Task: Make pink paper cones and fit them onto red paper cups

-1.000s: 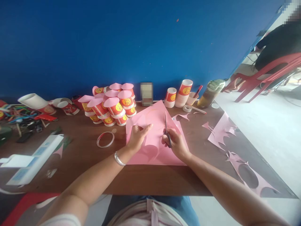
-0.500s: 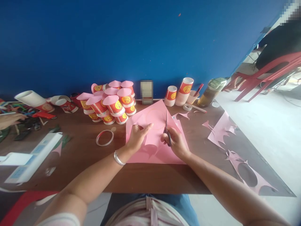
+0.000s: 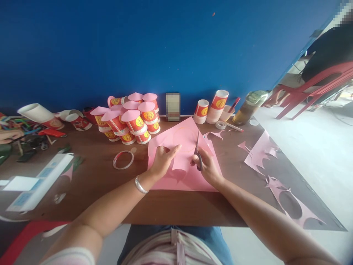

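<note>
My left hand [image 3: 164, 159] pinches a sheet of pink paper [image 3: 176, 134] by its left side, thumb on top. A faint orange circle is drawn on this sheet, and its lower edge is cut in a curve. In my right hand [image 3: 206, 164] are dark-handled scissors [image 3: 198, 162], their blades pointing away from me at the right side of the sheet. Whether the blades are apart I cannot make out. Beneath lies more pink paper [image 3: 190, 186], flat on the brown table [image 3: 154, 208].
Stacked red paper cups with pink cone tops [image 3: 134, 121] stand back left, near a tape ring [image 3: 123, 160]. Red-and-white cups [image 3: 220, 105], a tape roll [image 3: 221, 125] and a jar [image 3: 249, 106] stand back right. Pink offcuts [image 3: 289, 202] lie right. Another person's hand [image 3: 11, 137] is far left.
My hands, the pink sheet and the scissors keep nearly the same places, while the whole view shifts slightly. The other person's hand at far left has moved a little left.
</note>
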A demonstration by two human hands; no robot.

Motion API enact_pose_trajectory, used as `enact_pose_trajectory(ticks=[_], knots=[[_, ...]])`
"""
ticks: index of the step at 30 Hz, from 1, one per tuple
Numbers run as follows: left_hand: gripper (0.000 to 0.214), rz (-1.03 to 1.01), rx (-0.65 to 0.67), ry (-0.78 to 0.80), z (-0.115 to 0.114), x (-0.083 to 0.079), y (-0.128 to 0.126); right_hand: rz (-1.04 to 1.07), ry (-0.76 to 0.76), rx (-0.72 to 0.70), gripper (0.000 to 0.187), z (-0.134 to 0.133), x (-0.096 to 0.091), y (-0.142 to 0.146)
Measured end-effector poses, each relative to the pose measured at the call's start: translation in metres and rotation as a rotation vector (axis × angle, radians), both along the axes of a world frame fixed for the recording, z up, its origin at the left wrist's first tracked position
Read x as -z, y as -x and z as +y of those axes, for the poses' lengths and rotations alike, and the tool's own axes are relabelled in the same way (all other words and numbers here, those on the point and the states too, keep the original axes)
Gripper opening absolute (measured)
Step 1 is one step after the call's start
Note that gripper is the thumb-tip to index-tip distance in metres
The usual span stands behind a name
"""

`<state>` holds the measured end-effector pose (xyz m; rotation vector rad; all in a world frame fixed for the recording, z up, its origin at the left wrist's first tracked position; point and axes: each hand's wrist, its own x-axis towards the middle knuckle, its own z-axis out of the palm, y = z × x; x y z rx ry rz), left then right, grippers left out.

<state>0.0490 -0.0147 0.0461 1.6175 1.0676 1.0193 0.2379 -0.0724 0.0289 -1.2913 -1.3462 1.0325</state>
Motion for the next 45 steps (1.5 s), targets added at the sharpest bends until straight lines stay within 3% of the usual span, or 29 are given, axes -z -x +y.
enact_pose_trajectory(ticks=[4,17,27,39,45], knots=[[0.073,-0.003,-0.025,0.148,-0.002,0.000,0.000,-0.022,-0.001,-0.008,0.057,0.001,-0.001,0.000],[0.073,-0.018,-0.024,0.179,-0.004,-0.004,-0.002,-0.091,-0.037,-0.019,0.051,0.002,-0.003,0.001],[0.073,-0.075,-0.007,0.190,-0.001,0.003,-0.001,-0.070,-0.084,-0.027,0.048,0.001,0.000,0.001],[0.073,-0.076,0.006,0.149,0.002,-0.008,0.001,-0.060,-0.052,-0.015,0.040,0.000,-0.001,0.002],[0.076,-0.082,-0.015,0.148,0.006,-0.010,0.003,-0.036,0.031,0.025,0.028,-0.002,-0.005,0.004]])
